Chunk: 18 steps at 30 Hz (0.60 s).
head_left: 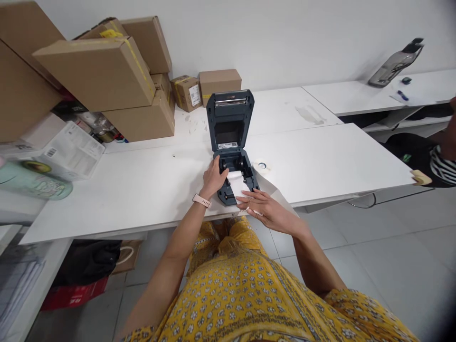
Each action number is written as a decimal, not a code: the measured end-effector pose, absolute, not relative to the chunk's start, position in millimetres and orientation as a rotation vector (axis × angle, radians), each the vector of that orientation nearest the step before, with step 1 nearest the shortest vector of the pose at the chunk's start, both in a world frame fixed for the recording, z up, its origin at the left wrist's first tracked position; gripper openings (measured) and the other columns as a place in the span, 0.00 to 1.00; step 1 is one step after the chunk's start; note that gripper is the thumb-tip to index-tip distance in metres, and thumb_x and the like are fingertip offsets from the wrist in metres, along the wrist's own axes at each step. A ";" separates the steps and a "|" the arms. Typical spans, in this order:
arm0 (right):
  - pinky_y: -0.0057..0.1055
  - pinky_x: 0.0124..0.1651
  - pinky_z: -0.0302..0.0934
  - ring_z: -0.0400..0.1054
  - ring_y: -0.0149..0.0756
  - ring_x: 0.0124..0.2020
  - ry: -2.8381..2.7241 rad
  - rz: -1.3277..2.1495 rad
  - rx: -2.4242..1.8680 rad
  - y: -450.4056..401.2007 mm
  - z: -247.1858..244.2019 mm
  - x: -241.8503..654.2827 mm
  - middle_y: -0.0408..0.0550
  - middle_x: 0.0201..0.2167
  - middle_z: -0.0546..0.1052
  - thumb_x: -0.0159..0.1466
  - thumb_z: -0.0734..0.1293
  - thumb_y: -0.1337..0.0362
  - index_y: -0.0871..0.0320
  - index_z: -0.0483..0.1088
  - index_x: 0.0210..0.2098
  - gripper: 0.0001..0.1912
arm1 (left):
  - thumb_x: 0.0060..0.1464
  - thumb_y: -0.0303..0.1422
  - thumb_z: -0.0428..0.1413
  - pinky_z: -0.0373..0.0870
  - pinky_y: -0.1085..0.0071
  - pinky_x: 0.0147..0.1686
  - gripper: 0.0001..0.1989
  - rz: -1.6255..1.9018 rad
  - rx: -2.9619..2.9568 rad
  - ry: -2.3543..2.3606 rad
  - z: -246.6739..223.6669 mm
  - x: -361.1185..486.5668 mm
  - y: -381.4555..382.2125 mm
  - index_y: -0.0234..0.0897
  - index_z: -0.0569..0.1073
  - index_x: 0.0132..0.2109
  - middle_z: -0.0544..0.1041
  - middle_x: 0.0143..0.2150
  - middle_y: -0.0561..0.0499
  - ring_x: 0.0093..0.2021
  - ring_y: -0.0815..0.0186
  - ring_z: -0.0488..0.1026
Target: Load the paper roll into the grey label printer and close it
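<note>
A dark label printer (230,121) stands on the white table with its lid raised. A white paper strip (237,184) lies across its inside and reaches the front edge. My left hand (213,176) rests on the printer's left side, fingers apart, the thumb near the strip's upper end. Over the strip's front end lies my right hand (263,208), its fingers spread and touching the paper; a small white piece shows at its fingertips. Beside the printer on the right sits a roll of labels (262,165), with a pale backing strip (276,190) trailing over the table edge.
Cardboard boxes (96,71) are stacked at the back left, with a green bottle (39,180) in front. A grey water bottle (395,64) stands at the far right. Another person's arm and striped cloth (443,164) show at the right edge.
</note>
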State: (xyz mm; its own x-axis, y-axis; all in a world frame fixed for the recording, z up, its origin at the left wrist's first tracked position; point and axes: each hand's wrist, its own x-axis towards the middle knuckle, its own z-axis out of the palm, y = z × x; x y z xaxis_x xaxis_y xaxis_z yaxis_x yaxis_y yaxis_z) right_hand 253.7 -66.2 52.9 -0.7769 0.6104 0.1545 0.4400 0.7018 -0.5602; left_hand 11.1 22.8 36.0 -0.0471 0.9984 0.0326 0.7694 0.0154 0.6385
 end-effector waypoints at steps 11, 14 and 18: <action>0.63 0.77 0.54 0.59 0.46 0.76 -2.577 0.704 -0.831 -71.7 58.2 247.4 0.43 0.68 0.74 0.79 0.58 0.58 0.46 0.73 0.64 0.19 | 0.66 0.38 0.53 0.67 0.47 0.69 0.29 0.760 1.809 1.886 35.9 12.4 20.5 0.44 0.66 0.72 0.71 0.71 0.41 0.70 0.47 0.69; 0.62 0.76 0.56 0.61 0.46 0.75 -2.583 0.707 -0.849 -75.3 60.4 245.1 0.44 0.69 0.73 0.79 0.57 0.59 0.46 0.73 0.64 0.20 | 0.65 0.37 0.54 0.66 0.48 0.69 0.29 0.776 1.813 1.884 34.0 12.5 21.9 0.44 0.67 0.72 0.71 0.71 0.42 0.70 0.48 0.70; 0.61 0.74 0.59 0.61 0.48 0.75 -2.591 0.678 -0.876 -78.9 59.3 243.7 0.46 0.70 0.73 0.79 0.57 0.58 0.48 0.72 0.65 0.20 | 0.65 0.37 0.53 0.66 0.48 0.69 0.30 0.760 1.807 1.906 34.5 13.4 21.8 0.41 0.66 0.72 0.72 0.71 0.41 0.70 0.47 0.70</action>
State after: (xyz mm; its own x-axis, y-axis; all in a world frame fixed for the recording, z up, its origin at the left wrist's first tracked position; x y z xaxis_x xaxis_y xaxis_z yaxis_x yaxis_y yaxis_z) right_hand 243.7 -78.9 59.3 -0.7598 0.6334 0.1467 0.4802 0.6989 -0.5300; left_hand 13.4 21.8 34.5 -0.0806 0.9939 0.0758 0.7735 0.0144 0.6336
